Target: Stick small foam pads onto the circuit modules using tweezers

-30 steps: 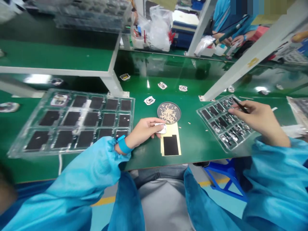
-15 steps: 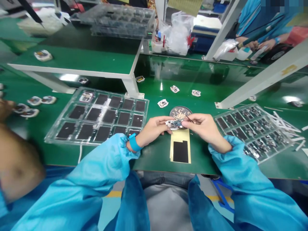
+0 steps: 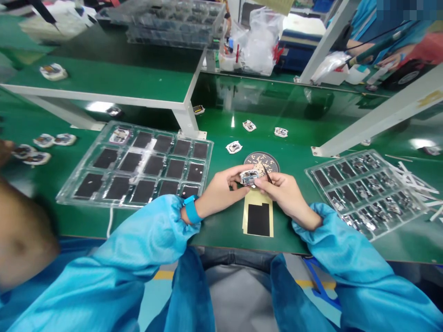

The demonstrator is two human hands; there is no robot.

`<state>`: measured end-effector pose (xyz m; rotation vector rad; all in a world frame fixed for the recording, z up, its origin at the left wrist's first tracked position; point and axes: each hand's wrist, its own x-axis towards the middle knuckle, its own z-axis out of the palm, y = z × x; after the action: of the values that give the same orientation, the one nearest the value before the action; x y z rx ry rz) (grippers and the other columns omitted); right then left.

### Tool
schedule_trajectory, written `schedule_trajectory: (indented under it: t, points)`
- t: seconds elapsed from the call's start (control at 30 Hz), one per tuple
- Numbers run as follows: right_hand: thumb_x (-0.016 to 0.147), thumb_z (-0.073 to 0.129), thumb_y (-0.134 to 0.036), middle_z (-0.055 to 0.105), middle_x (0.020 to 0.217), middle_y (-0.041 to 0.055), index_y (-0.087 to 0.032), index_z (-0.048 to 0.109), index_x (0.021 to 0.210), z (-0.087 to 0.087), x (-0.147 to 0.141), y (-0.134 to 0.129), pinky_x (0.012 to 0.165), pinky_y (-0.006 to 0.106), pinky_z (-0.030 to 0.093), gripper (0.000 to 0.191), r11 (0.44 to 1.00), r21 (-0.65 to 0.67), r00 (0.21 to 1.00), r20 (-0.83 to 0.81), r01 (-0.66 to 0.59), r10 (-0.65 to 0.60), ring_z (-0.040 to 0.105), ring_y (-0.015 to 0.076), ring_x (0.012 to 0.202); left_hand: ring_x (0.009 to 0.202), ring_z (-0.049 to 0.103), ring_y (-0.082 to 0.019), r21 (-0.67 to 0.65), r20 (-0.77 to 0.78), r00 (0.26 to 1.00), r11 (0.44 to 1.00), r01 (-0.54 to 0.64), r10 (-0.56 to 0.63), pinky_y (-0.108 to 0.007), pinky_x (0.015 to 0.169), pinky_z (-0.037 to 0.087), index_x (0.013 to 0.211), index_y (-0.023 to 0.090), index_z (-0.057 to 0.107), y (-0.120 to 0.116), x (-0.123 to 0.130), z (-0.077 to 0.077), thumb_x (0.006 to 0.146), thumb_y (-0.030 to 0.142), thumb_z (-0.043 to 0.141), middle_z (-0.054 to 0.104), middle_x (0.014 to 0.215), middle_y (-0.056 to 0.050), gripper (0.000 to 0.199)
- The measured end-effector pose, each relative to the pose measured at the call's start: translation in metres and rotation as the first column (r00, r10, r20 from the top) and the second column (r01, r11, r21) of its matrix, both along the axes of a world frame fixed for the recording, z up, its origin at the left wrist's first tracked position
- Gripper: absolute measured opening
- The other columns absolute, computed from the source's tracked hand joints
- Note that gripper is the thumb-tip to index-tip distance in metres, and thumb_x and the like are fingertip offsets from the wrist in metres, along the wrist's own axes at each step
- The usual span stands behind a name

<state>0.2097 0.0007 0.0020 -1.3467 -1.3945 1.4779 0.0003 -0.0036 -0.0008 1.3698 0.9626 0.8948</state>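
Casing (image 3: 248, 177) in 2 hands (image 3: 221, 188), beige bits (image 3: 259, 166) in dish (image 3: 272, 159)

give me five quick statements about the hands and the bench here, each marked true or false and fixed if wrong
1. The left hand holds a small white-rimmed part. True.
2. The right hand holds a thin dark tool. True.
3. Only one clear tray lies on the bench. False: a left tray and a right tray flank the yellow sheet.
4. Beyond the yellow sheet is a round dish holding small pale pieces. True.
5. The right arm wears a band. False: the blue wristband is on the left.
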Motion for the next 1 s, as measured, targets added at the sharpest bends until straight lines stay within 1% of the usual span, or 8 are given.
schedule_trajectory:
  t: [0.1,0.23,0.5,0.67,0.73,0.87,0.93,1.0]
  points:
    - [0.075,0.084,-0.044,0.061,0.063,-0.0009,-0.015,0.068,0.068,-0.001,0.000,0.000,0.047,0.023,0.027,0.033,1.000,-0.027,1.000,-0.020,0.000,-0.001,0.038,0.0064,0.051,0.067,0.053,-0.010,0.018,-0.033,0.999,1.000,-0.020,0.020,-0.025,0.060,0.045,0.140,0.017,0.061,-0.002,0.001,0.001,0.082,0.022,0.073,0.071,0.114,-0.009,0.060]
    - [0.074,0.084,-0.046,0.059,0.062,-0.0011,-0.015,0.067,0.069,0.000,-0.001,0.001,0.046,0.023,0.026,0.036,0.997,-0.073,0.998,-0.062,0.025,-0.029,0.036,0.0063,0.050,0.064,0.047,-0.009,0.068,-0.087,0.995,0.997,-0.043,0.049,-0.024,0.059,0.042,0.138,0.019,0.064,-0.003,0.001,0.001,0.084,0.024,0.073,0.072,0.107,-0.007,0.055]
    - [0.073,0.085,-0.045,0.059,0.062,-0.0014,-0.015,0.067,0.069,-0.001,-0.002,0.001,0.047,0.023,0.025,0.035,0.995,-0.093,0.996,-0.083,0.033,-0.040,0.036,0.0061,0.050,0.070,0.053,-0.010,0.280,-0.227,0.966,0.959,-0.053,0.120,-0.025,0.069,0.050,0.136,0.022,0.066,-0.005,0.001,0.000,0.091,0.027,0.069,0.072,0.122,-0.006,0.045]
    - [0.075,0.083,-0.048,0.060,0.064,-0.0006,-0.015,0.068,0.072,-0.002,0.000,0.000,0.047,0.023,0.029,0.036,0.998,-0.062,0.998,-0.059,0.028,-0.032,0.039,0.0072,0.051,0.090,0.065,-0.017,0.367,-0.241,0.958,0.928,-0.058,0.155,-0.027,0.075,0.052,0.135,0.023,0.068,-0.005,-0.001,-0.001,0.093,0.032,0.068,0.071,0.128,-0.006,0.043]
    - [0.075,0.083,-0.049,0.061,0.065,-0.0002,-0.015,0.069,0.075,-0.002,-0.001,0.000,0.050,0.024,0.035,0.037,0.999,-0.028,0.999,-0.032,0.029,-0.030,0.044,0.0086,0.054,0.087,0.065,-0.017,0.348,-0.247,0.955,0.935,-0.068,0.162,-0.028,0.074,0.052,0.134,0.024,0.069,-0.005,-0.001,-0.001,0.092,0.034,0.070,0.073,0.123,-0.006,0.044]
    - [0.072,0.086,-0.047,0.065,0.081,0.0016,-0.018,0.063,0.086,-0.004,-0.006,0.000,0.067,0.027,0.050,0.039,0.987,0.123,0.995,-0.024,0.101,-0.098,0.059,0.0131,0.072,0.066,0.056,-0.012,0.186,-0.203,0.965,0.974,-0.128,0.165,-0.026,0.063,0.049,0.131,0.022,0.071,-0.005,0.001,0.000,0.086,0.034,0.075,0.075,0.090,-0.003,0.047]
    - [0.073,0.086,-0.045,0.065,0.088,0.0020,-0.019,0.060,0.092,-0.004,-0.008,0.000,0.073,0.027,0.053,0.042,0.980,0.161,0.992,-0.065,0.118,-0.108,0.062,0.0139,0.080,0.066,0.055,-0.012,0.124,-0.136,0.977,0.981,-0.146,0.163,-0.025,0.063,0.049,0.130,0.020,0.072,-0.005,0.003,-0.001,0.085,0.034,0.077,0.074,0.087,-0.003,0.048]
    - [0.076,0.084,-0.044,0.064,0.091,0.0024,-0.019,0.059,0.095,-0.003,-0.010,-0.002,0.074,0.027,0.053,0.040,0.984,0.146,0.991,-0.103,0.105,-0.091,0.062,0.0138,0.082,0.068,0.057,-0.012,0.112,-0.081,0.984,0.982,-0.150,0.159,-0.026,0.066,0.051,0.130,0.019,0.072,-0.005,0.004,-0.003,0.084,0.034,0.078,0.075,0.093,-0.004,0.050]
